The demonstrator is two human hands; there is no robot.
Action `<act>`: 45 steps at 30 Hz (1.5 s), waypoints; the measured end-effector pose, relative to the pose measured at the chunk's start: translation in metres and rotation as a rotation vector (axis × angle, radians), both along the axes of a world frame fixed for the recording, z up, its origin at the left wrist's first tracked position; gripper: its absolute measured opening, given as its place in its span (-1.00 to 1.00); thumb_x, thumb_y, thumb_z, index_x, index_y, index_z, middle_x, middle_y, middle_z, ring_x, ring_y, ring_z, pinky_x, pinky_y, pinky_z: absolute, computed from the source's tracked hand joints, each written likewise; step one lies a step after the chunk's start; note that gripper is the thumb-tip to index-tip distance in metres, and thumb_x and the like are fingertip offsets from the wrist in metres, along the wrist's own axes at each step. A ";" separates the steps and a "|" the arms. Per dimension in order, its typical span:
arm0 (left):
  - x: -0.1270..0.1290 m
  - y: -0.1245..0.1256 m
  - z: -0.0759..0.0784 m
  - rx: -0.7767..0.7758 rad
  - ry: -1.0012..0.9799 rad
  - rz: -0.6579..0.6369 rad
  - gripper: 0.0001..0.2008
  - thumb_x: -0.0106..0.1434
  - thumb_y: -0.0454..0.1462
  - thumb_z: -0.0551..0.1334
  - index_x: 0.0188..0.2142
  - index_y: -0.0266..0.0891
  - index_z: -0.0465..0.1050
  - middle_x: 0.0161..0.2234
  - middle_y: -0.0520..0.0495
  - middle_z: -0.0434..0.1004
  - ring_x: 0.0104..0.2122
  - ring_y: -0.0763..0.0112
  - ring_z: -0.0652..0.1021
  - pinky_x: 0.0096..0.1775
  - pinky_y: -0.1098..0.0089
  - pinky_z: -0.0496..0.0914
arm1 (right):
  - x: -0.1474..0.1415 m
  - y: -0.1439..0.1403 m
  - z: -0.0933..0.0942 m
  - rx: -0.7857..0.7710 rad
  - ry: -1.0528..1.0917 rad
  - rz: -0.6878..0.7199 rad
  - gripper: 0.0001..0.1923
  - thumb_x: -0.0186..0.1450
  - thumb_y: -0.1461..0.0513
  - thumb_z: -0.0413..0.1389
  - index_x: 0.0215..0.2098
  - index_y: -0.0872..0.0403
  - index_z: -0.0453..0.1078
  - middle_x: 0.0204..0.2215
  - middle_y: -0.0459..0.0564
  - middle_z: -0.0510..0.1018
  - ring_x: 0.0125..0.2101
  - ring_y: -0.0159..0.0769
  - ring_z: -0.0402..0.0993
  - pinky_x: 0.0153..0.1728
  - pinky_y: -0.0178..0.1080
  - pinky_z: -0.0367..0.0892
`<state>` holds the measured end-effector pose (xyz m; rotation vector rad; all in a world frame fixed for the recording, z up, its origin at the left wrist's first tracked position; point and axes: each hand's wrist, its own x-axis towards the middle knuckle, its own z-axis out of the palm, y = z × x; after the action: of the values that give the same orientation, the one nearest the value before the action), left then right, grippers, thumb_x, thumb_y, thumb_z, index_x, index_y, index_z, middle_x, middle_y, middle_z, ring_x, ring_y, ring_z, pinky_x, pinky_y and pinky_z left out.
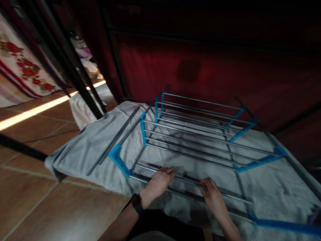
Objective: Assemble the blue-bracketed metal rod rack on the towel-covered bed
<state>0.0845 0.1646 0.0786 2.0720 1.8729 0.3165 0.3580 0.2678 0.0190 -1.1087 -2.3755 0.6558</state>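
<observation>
A rack frame of grey metal rods (190, 132) and blue plastic brackets (119, 160) lies on a grey cloth. At its near side, one loose-looking metal rod (235, 196) runs across between the side pieces; its right end shows free of the blue bracket. My left hand (160, 182), with a dark band on the wrist, is closed over this rod near its left part. Farther right, my right hand (213, 197) grips the same rod with curled fingers. Another rod (139, 179) runs parallel below, set in the left blue bracket and passing beneath my hands.
Two loose grey tubes (114, 140) lie on the grey cloth (75, 159) to the left. Behind the rack hangs a red fabric wall (155, 70). Dark poles (75, 73) stand at the left, over tiled floor (30, 197). A floral cloth (27, 67) hangs beyond them.
</observation>
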 end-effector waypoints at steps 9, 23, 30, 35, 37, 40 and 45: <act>-0.024 0.022 -0.023 -0.030 -0.005 -0.067 -0.58 0.39 -0.25 -0.06 0.05 -0.17 0.50 0.03 -0.17 0.58 0.04 0.15 0.55 0.09 0.16 0.42 | -0.012 -0.001 0.033 -0.012 -0.184 -0.131 -0.78 0.32 0.38 0.07 -0.11 0.01 0.39 -0.12 -0.02 0.51 -0.04 -0.19 0.41 0.08 -0.10 0.27; -0.022 0.031 -0.039 -0.051 0.035 -0.085 -0.55 0.38 -0.17 -0.09 0.02 -0.16 0.51 0.02 -0.15 0.58 -0.01 0.15 0.59 0.06 0.16 0.46 | 0.005 -0.002 0.034 -0.031 -0.301 -0.189 -0.82 0.37 0.33 0.03 -0.14 0.02 0.44 -0.09 0.00 0.52 -0.03 -0.23 0.40 0.11 -0.13 0.16; -0.020 0.042 -0.039 -0.025 0.004 -0.089 -0.57 0.37 -0.19 -0.07 0.00 -0.18 0.52 -0.01 -0.17 0.58 -0.05 0.16 0.60 0.05 0.14 0.47 | 0.002 0.005 0.032 -0.065 -0.303 -0.147 -0.77 0.34 0.34 0.02 -0.11 0.04 0.47 -0.10 0.03 0.52 -0.02 -0.21 0.40 0.10 -0.14 0.18; -0.022 0.044 -0.043 0.018 -0.002 -0.102 -0.61 0.35 -0.22 -0.03 -0.04 -0.18 0.54 -0.03 -0.16 0.58 -0.03 0.15 0.57 0.09 0.12 0.44 | -0.004 0.005 0.024 -0.089 -0.265 -0.135 -0.77 0.34 0.32 0.03 -0.11 0.02 0.48 -0.09 0.01 0.50 0.00 -0.23 0.40 0.11 -0.15 0.17; -0.021 0.043 -0.044 0.035 0.010 -0.085 -0.61 0.35 -0.23 -0.03 -0.05 -0.20 0.54 -0.03 -0.18 0.58 -0.03 0.13 0.57 0.10 0.10 0.43 | -0.004 0.005 0.020 -0.099 -0.221 -0.131 -0.77 0.33 0.32 0.04 -0.11 0.01 0.48 -0.09 -0.01 0.50 0.00 -0.24 0.40 0.11 -0.16 0.17; -0.019 0.043 -0.046 0.049 0.018 -0.077 -0.61 0.37 -0.22 -0.03 -0.05 -0.23 0.54 -0.05 -0.20 0.57 -0.05 0.12 0.57 0.09 0.09 0.43 | -0.002 0.005 0.016 -0.100 -0.165 -0.129 -0.77 0.32 0.34 0.07 -0.10 0.03 0.48 -0.10 -0.01 0.50 0.00 -0.25 0.39 0.13 -0.15 0.15; -0.016 0.043 -0.045 0.049 0.040 -0.091 -0.64 0.36 -0.24 0.01 -0.04 -0.25 0.53 -0.04 -0.22 0.56 -0.02 0.11 0.55 0.10 0.13 0.42 | 0.006 0.006 0.019 -0.103 -0.152 -0.152 -0.80 0.32 0.33 0.08 -0.13 0.02 0.48 -0.08 -0.02 0.50 0.03 -0.25 0.38 0.21 -0.10 0.07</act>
<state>0.0682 0.2079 0.0339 2.2039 1.8029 0.3042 0.3644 0.2742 0.0384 -1.4138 -2.3739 0.6680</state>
